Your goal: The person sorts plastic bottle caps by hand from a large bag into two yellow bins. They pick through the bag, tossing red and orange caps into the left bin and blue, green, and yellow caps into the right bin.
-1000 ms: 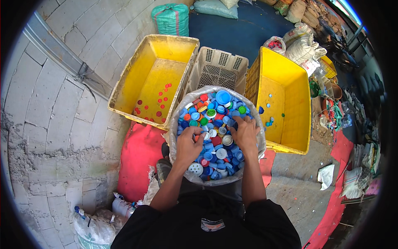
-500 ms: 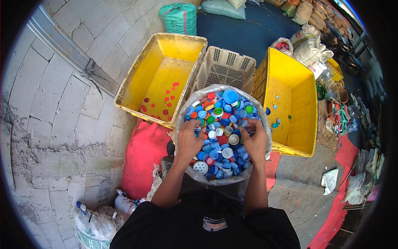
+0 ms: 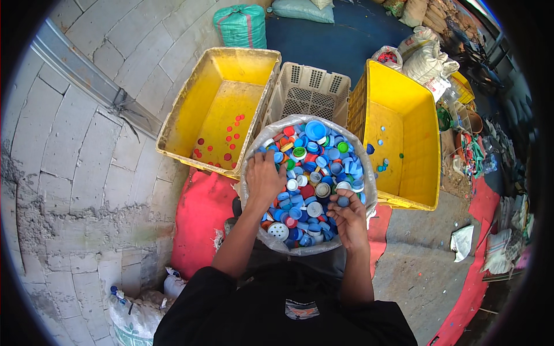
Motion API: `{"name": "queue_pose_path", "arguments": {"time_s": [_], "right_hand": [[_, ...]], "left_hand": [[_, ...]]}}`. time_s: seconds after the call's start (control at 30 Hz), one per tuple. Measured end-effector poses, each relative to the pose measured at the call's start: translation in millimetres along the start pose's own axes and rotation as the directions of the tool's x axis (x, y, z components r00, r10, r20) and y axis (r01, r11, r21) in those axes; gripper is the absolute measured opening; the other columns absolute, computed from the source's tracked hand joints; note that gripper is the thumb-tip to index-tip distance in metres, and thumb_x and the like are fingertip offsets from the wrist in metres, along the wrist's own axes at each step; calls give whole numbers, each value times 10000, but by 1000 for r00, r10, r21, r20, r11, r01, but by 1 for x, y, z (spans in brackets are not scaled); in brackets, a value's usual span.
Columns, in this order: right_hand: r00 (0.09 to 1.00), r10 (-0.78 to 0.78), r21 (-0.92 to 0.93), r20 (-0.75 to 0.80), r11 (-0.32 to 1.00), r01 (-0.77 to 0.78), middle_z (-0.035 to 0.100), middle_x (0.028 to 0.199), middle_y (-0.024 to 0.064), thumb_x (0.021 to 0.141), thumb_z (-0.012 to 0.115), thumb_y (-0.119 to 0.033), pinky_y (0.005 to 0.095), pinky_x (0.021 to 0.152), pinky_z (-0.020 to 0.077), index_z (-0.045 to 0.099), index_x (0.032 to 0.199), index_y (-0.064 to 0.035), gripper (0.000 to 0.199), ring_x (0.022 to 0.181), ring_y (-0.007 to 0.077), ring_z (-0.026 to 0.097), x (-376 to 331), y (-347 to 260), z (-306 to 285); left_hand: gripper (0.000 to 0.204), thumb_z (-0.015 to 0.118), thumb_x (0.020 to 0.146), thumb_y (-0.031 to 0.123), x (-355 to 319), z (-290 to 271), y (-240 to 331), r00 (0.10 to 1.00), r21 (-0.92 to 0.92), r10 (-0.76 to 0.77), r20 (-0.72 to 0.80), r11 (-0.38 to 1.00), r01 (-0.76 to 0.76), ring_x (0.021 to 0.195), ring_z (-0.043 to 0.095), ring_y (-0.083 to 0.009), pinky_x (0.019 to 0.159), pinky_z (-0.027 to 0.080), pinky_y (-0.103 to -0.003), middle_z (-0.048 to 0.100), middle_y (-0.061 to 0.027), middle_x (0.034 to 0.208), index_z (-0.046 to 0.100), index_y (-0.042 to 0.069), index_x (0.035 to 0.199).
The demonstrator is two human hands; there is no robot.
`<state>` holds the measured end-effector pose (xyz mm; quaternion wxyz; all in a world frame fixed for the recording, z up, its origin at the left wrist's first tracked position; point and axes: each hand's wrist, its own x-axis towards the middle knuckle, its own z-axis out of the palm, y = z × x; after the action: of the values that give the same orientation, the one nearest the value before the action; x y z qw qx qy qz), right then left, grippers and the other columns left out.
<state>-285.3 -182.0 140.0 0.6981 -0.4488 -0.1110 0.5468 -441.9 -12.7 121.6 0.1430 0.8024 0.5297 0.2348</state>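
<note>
In front of me stands a sack with a translucent plastic rim (image 3: 251,226), filled with plastic bottle caps (image 3: 295,202), mostly blue, with some red, green and white ones. My left hand (image 3: 264,177) reaches onto the caps at the sack's left side, back upward. Its thumb stands apart from the fingers, whose tips are partly hidden among the caps. Over the right part of the sack, my right hand (image 3: 350,222) is closed, pinching a small grey-blue bottle cap (image 3: 343,201) between thumb and fingers.
A yellow crate (image 3: 163,142) at the left holds several red caps. Another yellow crate (image 3: 434,167) at the right holds several blue caps and a green one. Between them stands a beige slatted crate (image 3: 314,74). A block wall (image 3: 81,155) runs along the left; full sacks (image 3: 241,26) stand behind.
My right hand has drawn back toward me and now holds a grey-blue cap. My left hand has shifted slightly away from me, toward the sack's far left side.
</note>
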Motion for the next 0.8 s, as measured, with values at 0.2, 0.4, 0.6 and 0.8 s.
{"name": "queue_pose_path", "arguments": {"time_s": [0.2,0.4,0.6,0.8], "right_hand": [[999,14,-59,48,998,-11,584,1050,97,847,540,74,297,763,508,525,1152,-9,317,883,157,601,-1,4,0],[999,10,-81,35,997,-7,593,995,73,896,602,-12,293,739,511,555,1101,-18,211,849,140,597,-3,7,-3],[987,-111,-472,-113,881,45,596,769,2,886,679,-109,260,614,475,597,909,-30,116,683,86,568,2,-8,-10],[925,-343,-973,163,100,209,654,806,168,751,774,-151,378,629,502,652,1013,-3,325,693,296,650,18,-11,1]], "left_hand": [[338,725,785,203,10,8,-1,997,51,-52,59,998,49,1016,554,-391,857,477,-480,563,-200,1062,634,30,1061],[224,708,800,162,14,8,-9,996,-2,-68,57,998,68,1032,553,-379,868,476,-471,593,-188,1045,702,65,1001],[246,706,845,188,0,-23,4,993,-509,-73,87,854,108,858,642,-252,749,525,-333,661,-157,991,697,46,1045],[313,598,884,56,-40,-38,0,792,-789,-13,610,-107,605,799,635,-158,711,549,-308,660,-105,1007,557,2,1190]]}}
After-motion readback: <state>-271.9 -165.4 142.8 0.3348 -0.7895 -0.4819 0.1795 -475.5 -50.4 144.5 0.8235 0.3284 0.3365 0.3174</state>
